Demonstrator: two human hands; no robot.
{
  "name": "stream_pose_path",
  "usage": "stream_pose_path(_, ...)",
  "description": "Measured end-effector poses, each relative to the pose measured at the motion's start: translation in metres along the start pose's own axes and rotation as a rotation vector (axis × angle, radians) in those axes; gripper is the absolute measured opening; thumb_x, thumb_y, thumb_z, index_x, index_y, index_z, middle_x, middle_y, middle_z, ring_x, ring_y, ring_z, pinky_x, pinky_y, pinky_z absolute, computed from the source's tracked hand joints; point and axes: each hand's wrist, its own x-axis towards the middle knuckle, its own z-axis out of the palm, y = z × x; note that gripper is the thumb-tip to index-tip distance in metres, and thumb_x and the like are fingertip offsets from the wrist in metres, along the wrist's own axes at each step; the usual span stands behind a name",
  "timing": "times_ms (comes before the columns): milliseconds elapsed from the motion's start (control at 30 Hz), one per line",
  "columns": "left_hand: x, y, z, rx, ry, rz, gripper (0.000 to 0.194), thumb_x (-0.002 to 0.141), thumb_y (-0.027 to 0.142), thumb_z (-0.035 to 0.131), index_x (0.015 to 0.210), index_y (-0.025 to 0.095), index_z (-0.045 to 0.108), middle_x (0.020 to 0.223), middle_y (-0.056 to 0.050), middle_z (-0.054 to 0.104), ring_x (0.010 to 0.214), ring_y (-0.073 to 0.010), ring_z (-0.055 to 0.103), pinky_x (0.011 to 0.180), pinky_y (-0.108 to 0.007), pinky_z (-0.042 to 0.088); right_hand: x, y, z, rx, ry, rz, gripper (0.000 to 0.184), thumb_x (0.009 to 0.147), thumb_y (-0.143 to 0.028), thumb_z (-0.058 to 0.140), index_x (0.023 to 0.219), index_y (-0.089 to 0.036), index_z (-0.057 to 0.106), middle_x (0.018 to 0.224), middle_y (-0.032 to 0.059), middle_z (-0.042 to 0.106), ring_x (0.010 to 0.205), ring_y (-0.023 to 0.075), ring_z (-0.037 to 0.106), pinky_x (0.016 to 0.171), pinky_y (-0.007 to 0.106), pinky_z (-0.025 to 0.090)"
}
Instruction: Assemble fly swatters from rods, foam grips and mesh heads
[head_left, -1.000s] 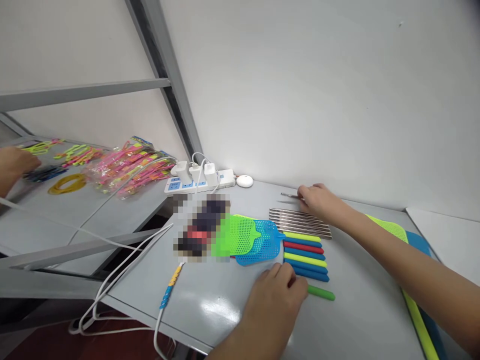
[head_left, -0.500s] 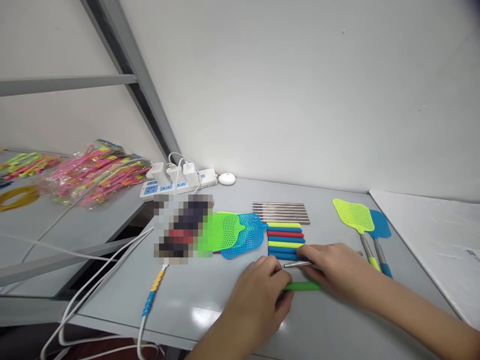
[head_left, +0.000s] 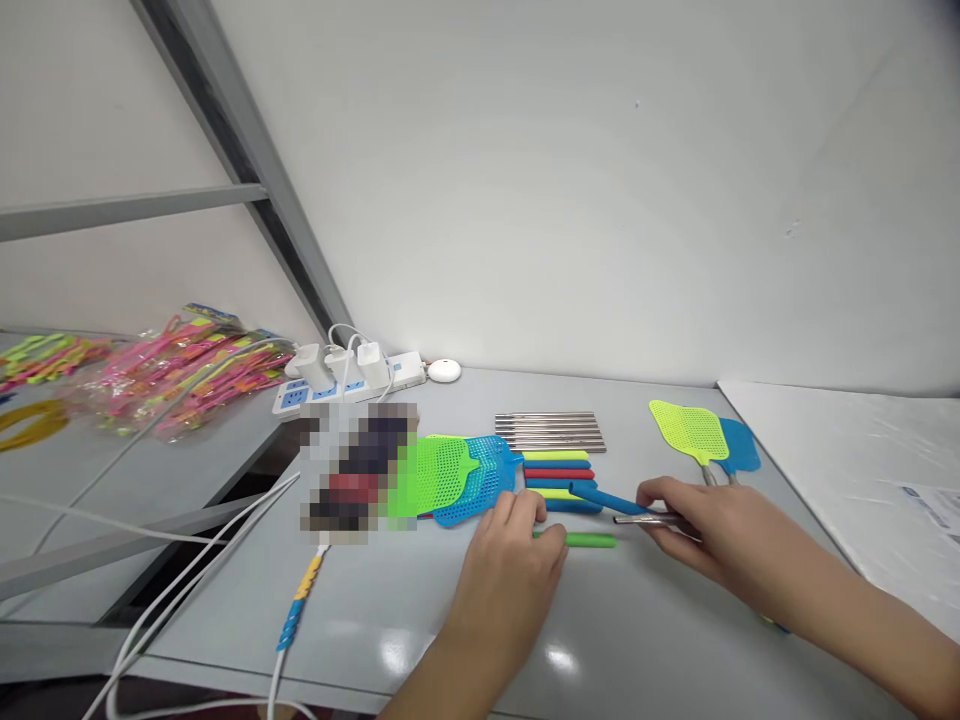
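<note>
My left hand (head_left: 514, 560) has its fingers curled around the left end of a green tube (head_left: 589, 540), which lies low over the table. In my right hand (head_left: 709, 525) are a blue tube (head_left: 611, 499), raised and slanting up to the left, and a thin metal rod (head_left: 637, 520) below it. Between the hands and the wall lies a row of coloured tubes (head_left: 559, 474) in yellow, blue and red. Left of them overlap a green fly swatter head (head_left: 446, 470) and a blue one (head_left: 495, 480). Several metal rods (head_left: 551, 432) lie side by side behind the tubes.
To the right lie a yellow-green fly swatter (head_left: 690, 430) and a blue fly swatter (head_left: 742, 445), handles hidden by my right arm. A power strip (head_left: 349, 388) with chargers and a blurred-out object (head_left: 367, 475) are on the left. Bagged pink items (head_left: 202, 370) lie beyond white cables (head_left: 210, 570).
My right hand has lifted a blue tube off the row while still holding the metal rod. My left hand and the green tube have shifted toward the row of tubes.
</note>
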Motion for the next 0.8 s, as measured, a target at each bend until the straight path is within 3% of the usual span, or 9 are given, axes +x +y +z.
stream_pose_path(100, 0.006, 0.005, 0.002, 0.049, 0.021, -0.018, 0.011, 0.085, 0.013, 0.057, 0.082, 0.021, 0.064, 0.096, -0.006, 0.054, 0.086, -0.0227, 0.050, 0.072, -0.037, 0.048, -0.030, 0.000, -0.007, 0.089, 0.062, 0.010, 0.020, 0.088, -0.043, 0.055, 0.101, -0.031, 0.062, 0.066, 0.0002, 0.070, 0.054, 0.0217, 0.066, 0.048, 0.029, 0.042)
stream_pose_path(233, 0.010, 0.007, 0.007, 0.093, 0.106, -0.038, 0.008, 0.084, 0.013, 0.059, 0.086, 0.020, 0.062, 0.099, -0.007, 0.054, 0.087, -0.0239, 0.050, 0.074, -0.038, 0.048, -0.062, -0.011, -0.002, 0.144, 0.158, -0.066, 0.020, 0.086, -0.029, 0.056, 0.106, -0.030, 0.058, 0.075, -0.0018, 0.074, 0.057, 0.0178, 0.069, 0.051, 0.025, 0.049)
stream_pose_path(467, 0.010, 0.006, 0.008, 0.077, 0.217, -0.058, 0.007, 0.086, 0.013, 0.055, 0.090, 0.017, 0.059, 0.104, -0.011, 0.052, 0.091, -0.0258, 0.049, 0.077, -0.041, 0.047, -0.073, -0.033, 0.026, 0.228, 0.232, -0.039, 0.025, 0.085, -0.019, 0.056, 0.107, -0.030, 0.050, 0.075, -0.0069, 0.072, 0.059, 0.0131, 0.070, 0.052, 0.020, 0.051)
stream_pose_path(567, -0.002, 0.020, 0.002, -0.194, 0.185, -0.063, 0.012, 0.088, 0.019, 0.055, 0.100, 0.020, 0.058, 0.111, -0.011, 0.051, 0.100, -0.0276, 0.049, 0.083, -0.043, 0.047, -0.074, -0.039, 0.035, 0.194, 0.335, -0.058, 0.028, 0.083, -0.018, 0.057, 0.109, -0.027, 0.049, 0.071, -0.0060, 0.070, 0.056, 0.0138, 0.068, 0.050, 0.021, 0.049)
stream_pose_path(700, -0.025, 0.049, 0.003, -0.842, 0.106, -0.017, 0.027, 0.092, 0.038, 0.051, 0.115, 0.024, 0.054, 0.114, -0.010, 0.051, 0.103, -0.0245, 0.052, 0.090, -0.040, 0.046, -0.074, -0.051, 0.043, 0.179, 0.376, -0.104, 0.029, 0.081, -0.017, 0.056, 0.108, -0.024, 0.050, 0.063, -0.0051, 0.065, 0.049, 0.0137, 0.061, 0.049, 0.023, 0.043)
stream_pose_path(800, -0.036, 0.065, 0.010, -1.191, -0.011, -0.191, 0.036, 0.095, 0.051, 0.042, 0.112, 0.022, 0.056, 0.106, -0.009, 0.057, 0.091, -0.0212, 0.056, 0.084, -0.035, 0.047, -0.073, -0.060, 0.047, 0.239, 0.367, -0.103, 0.034, 0.080, -0.015, 0.054, 0.113, -0.023, 0.053, 0.064, -0.0035, 0.064, 0.049, 0.0139, 0.059, 0.050, 0.024, 0.040)
